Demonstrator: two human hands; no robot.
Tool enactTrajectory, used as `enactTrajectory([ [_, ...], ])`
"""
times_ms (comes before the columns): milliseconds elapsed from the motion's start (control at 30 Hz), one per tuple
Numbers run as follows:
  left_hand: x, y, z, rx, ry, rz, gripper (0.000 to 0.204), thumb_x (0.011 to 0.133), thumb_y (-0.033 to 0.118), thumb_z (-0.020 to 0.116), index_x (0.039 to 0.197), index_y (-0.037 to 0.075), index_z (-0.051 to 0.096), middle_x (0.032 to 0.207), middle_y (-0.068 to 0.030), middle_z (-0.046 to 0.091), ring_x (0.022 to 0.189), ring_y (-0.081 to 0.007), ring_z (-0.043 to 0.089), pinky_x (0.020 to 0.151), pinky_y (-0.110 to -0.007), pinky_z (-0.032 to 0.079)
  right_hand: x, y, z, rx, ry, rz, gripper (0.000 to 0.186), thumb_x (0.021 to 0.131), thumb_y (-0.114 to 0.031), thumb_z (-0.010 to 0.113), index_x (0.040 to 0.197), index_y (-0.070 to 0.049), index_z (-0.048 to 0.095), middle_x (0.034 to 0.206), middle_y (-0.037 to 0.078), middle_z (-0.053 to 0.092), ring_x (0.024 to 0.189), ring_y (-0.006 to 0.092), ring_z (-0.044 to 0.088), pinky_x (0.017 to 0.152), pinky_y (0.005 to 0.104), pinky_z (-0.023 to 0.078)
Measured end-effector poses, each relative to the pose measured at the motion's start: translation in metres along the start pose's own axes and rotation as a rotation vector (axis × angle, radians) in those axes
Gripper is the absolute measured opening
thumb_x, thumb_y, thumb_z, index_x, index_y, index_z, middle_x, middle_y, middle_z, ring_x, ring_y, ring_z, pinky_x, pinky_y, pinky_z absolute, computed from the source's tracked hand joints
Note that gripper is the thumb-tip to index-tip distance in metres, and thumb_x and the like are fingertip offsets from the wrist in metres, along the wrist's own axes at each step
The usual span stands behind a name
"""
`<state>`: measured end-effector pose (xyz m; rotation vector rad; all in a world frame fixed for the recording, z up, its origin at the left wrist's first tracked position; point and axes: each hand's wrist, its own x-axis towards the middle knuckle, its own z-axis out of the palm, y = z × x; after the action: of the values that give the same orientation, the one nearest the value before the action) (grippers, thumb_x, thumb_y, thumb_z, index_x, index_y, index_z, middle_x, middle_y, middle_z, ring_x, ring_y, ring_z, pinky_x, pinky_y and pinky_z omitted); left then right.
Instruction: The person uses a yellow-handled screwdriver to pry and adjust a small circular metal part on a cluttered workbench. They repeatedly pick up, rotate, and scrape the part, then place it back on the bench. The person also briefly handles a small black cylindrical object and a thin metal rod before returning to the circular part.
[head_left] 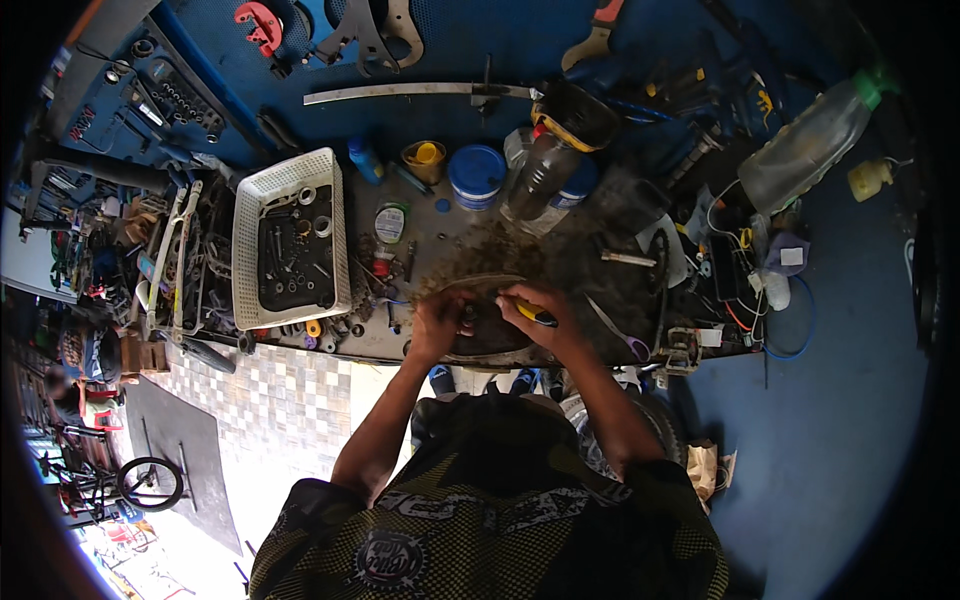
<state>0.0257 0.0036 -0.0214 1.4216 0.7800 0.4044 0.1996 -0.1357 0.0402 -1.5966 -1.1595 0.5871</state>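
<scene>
Above a dark round tray [482,357] on the workbench, both hands work close together. My right hand [548,318] is closed around a tool with a yellow-and-black handle [533,312]; its working end cannot be made out. My left hand [440,325] is closed, fingers curled round a small dark metal part [469,314], whose kind is too small and dim to tell. Dark dirt lies on the bench just beyond the tray. To the right of my right hand rest scissors [637,347] with purple handles.
A white plastic basket [243,255] of metal parts stands left, near a small bottle [389,222]. Behind are a blue-lidded tub [476,172] and a dark bottle [540,180]. Cables and a phone [722,266] lie right, below a large clear bottle [810,148]. A vise-like metal piece [684,350] sits at the front edge.
</scene>
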Motion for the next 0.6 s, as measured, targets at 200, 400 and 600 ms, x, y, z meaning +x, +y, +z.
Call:
enactTrajectory([
  [200,0.002,0.0,-0.005,-0.149,0.003,-0.049,0.027,0.107,0.007,0.052,0.131,-0.002,0.061,0.09,-0.0095,0.07,0.075,-0.0165,0.073,0.062,-0.032,0.065,-0.013,0.018,0.002,-0.567,-0.164,-0.069,0.02,0.09,-0.024,0.08,0.099,-0.007,0.073,0.09,0.011,0.072,0.08,0.0292,0.07,0.069,0.039,0.055],
  [400,0.0,-0.002,-0.006,-0.003,0.012,0.072,0.035,0.101,0.0,0.054,0.136,-0.001,0.06,0.09,-0.0086,0.071,0.074,-0.0139,0.07,0.064,-0.029,0.06,-0.013,0.008,0.01,-0.313,0.0,0.013,0.019,0.093,-0.024,0.078,0.099,-0.007,0.074,0.087,0.01,0.072,0.078,0.0233,0.072,0.071,0.0339,0.055],
  [600,-0.005,0.003,-0.002,-0.068,0.07,-0.004,0.046,0.093,-0.005,0.05,0.138,-0.004,0.059,0.088,-0.0118,0.075,0.066,-0.0139,0.068,0.06,-0.029,0.057,-0.005,-0.011,0.023,0.038,0.071,0.063,0.014,0.092,-0.011,0.077,0.1,0.0,0.071,0.087,0.013,0.073,0.078,0.0235,0.073,0.073,0.0317,0.055],
])
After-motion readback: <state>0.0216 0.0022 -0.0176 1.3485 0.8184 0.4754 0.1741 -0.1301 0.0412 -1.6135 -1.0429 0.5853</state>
